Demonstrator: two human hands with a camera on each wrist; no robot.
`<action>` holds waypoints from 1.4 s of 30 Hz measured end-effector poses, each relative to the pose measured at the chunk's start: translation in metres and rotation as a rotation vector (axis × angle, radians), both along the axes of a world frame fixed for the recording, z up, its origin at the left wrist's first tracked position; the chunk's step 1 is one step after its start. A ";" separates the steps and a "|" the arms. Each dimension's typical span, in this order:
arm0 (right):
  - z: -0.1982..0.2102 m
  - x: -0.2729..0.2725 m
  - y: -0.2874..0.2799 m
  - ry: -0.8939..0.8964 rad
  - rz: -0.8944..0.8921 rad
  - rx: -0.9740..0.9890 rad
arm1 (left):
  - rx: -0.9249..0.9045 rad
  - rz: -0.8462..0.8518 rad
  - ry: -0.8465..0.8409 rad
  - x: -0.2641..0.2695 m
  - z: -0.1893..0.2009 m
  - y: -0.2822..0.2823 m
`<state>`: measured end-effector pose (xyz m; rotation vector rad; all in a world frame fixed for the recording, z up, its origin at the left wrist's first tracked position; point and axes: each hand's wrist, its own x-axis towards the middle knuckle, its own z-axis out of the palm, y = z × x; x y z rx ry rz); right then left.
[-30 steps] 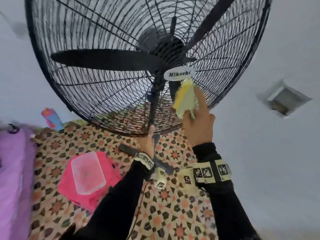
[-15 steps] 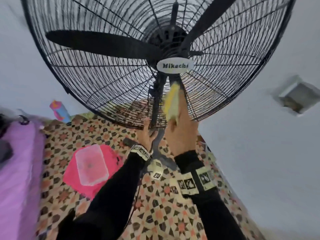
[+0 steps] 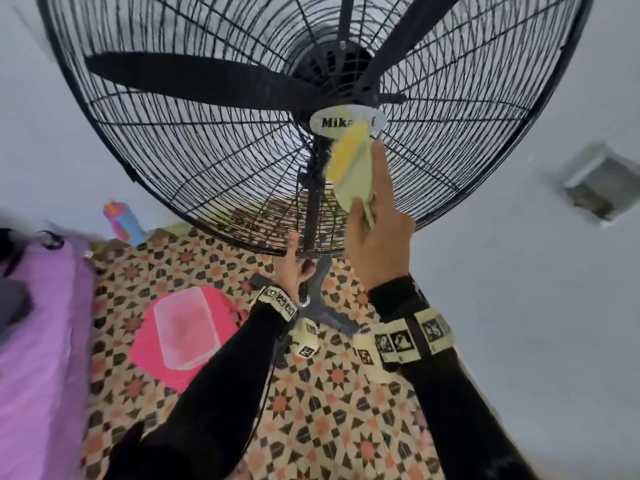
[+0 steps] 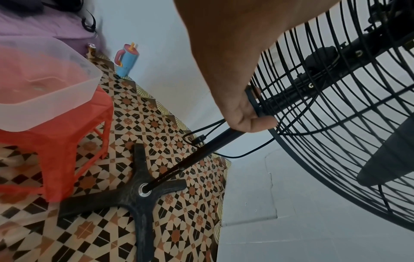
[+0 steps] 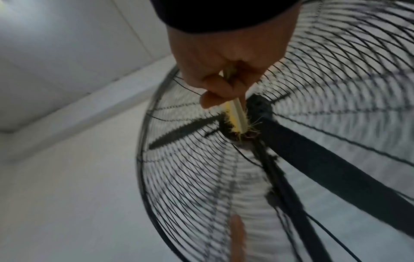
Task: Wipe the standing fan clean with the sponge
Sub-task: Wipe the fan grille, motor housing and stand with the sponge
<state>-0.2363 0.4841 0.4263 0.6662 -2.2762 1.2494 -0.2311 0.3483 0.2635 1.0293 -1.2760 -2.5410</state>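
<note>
Her right hand (image 3: 377, 237) pinches a yellow-and-pale-green sponge (image 3: 351, 168) against the black wire-caged standing fan (image 3: 214, 161), its tip over the white hub badge (image 3: 332, 123). The left hand (image 4: 237, 99) grips the cage's bottom rim, beside the bare white wall (image 3: 519, 306).

- One standing fan (image 3: 214, 140), its grille under both hands
- Three blades (image 3: 194, 77) in it
- One sponge (image 3: 349, 168), in the right hand (image 3: 377, 237)
- One clear tub (image 3: 185, 332) on one pink stool (image 3: 152, 358), left of the left hand (image 3: 292, 268)
- One blue cup (image 3: 121, 221), further left

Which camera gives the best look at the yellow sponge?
The head view: the sponge shows broadside against the fan grille, overlapping the badge. The right wrist view shows only its thin edge past the fingers, blurred. The left wrist view misses it.
</note>
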 end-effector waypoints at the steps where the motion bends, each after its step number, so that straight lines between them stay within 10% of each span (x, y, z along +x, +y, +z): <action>1: -0.008 -0.002 0.001 -0.017 -0.016 0.006 | 0.005 -0.004 0.000 0.001 0.002 -0.001; 6: -0.097 0.009 0.036 -0.243 0.109 0.292 | -0.069 -0.106 -0.099 0.008 0.024 -0.003; 13: -0.054 -0.009 0.029 -0.057 -0.013 0.038 | -0.032 -0.120 -0.115 0.004 0.011 -0.006; 19: -0.110 -0.009 0.056 -0.199 0.144 0.446 | -0.094 -0.086 -0.075 0.003 0.020 0.000; 42: -0.191 -0.018 0.066 -0.390 0.155 0.422 | -0.164 0.078 -0.048 0.003 0.017 0.020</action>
